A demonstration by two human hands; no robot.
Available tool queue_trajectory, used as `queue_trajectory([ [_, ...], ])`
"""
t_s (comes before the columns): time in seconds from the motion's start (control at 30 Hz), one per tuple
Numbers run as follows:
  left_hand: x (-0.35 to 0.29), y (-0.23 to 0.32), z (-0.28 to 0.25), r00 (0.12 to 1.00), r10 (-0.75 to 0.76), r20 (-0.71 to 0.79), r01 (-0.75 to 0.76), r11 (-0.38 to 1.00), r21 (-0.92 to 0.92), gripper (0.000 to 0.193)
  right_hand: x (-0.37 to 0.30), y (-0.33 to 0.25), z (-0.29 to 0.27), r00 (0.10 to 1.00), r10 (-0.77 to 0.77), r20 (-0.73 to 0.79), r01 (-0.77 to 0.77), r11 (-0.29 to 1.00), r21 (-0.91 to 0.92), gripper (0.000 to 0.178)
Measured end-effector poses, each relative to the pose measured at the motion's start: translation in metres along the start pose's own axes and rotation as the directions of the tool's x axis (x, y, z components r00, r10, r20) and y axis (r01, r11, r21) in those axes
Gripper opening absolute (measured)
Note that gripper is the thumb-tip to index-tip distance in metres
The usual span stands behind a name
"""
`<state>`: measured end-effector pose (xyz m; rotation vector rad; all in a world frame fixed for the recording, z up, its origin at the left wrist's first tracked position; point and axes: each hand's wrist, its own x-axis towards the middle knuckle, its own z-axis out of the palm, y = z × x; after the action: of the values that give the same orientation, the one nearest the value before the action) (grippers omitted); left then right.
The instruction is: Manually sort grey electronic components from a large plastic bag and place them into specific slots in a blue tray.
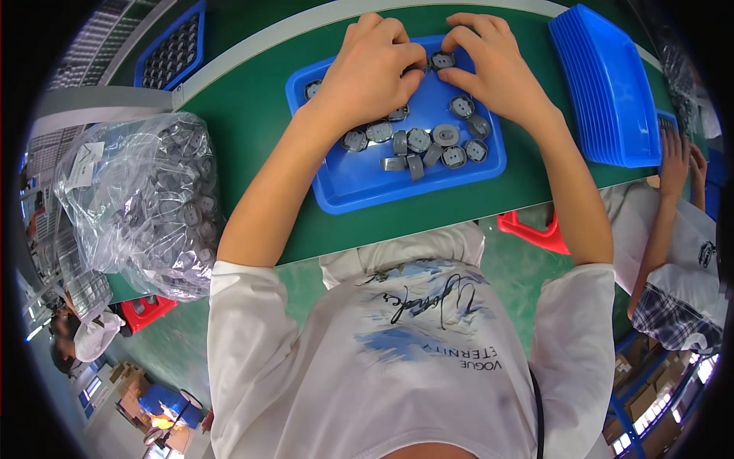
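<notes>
Both my hands are over a shallow blue tray point(336, 195) on the green table. Between the thumb and index finger of my right hand point(497, 73) is a round grey plastic part point(442, 60), its face showing small holes. Close to its left, my left hand point(375, 73) is closed in a pinch. Something dark grey shows at those fingertips, mostly hidden by them. Several similar grey parts lie loose in the tray, some face up like this one point(418, 139), others on their sides point(415, 166). One part point(313, 89) sits at the tray's left, beside my left wrist.
At left, a clear plastic bag point(138, 206) full of grey parts rests on the table point(248, 145). A stack of blue trays point(608, 92) stands at right. Beyond a pale rail is another blue tray point(172, 50) with parts in rows. A co-worker's hands point(674, 164) are at far right.
</notes>
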<state>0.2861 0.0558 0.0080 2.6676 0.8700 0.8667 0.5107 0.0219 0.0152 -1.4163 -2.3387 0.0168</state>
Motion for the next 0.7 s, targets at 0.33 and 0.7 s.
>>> queue_trajectory([
  [0.33, -0.028, 0.011, -0.072, 0.990, -0.137, 0.014, 0.138, 0.989, -0.052, 0.014, 0.007, -0.023, -0.034, 0.990, 0.072, 0.119, -0.092, 0.980, 0.176, 0.027],
  [0.7, -0.085, 0.036, -0.074, 0.979, -0.135, 0.152, 0.128, 0.990, 0.058, 0.016, 0.009, -0.060, -0.022, 0.949, -0.290, 0.126, 0.245, 0.927, 0.283, 0.018],
])
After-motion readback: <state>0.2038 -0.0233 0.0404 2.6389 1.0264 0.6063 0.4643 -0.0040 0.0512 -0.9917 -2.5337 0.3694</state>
